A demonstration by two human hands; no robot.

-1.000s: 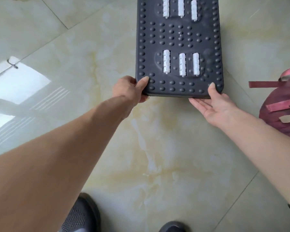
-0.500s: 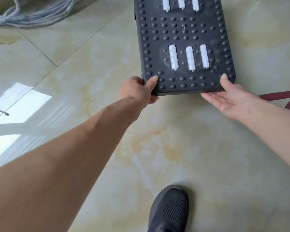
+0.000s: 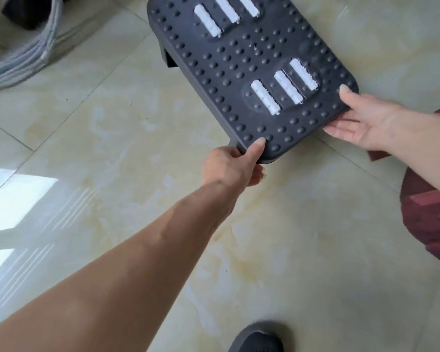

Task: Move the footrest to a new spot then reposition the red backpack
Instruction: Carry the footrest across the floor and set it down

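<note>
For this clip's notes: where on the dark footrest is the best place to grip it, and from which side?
Probably the near short edge of the footrest, approached from the person's side, one hand at each rounded corner as the left hand and right hand do now. The rim overhangs, so fingers curl beneath while thumbs press the studded top.

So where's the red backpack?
In the head view, the red backpack lies on the floor at the right edge, under the right forearm, near the footrest.
</note>
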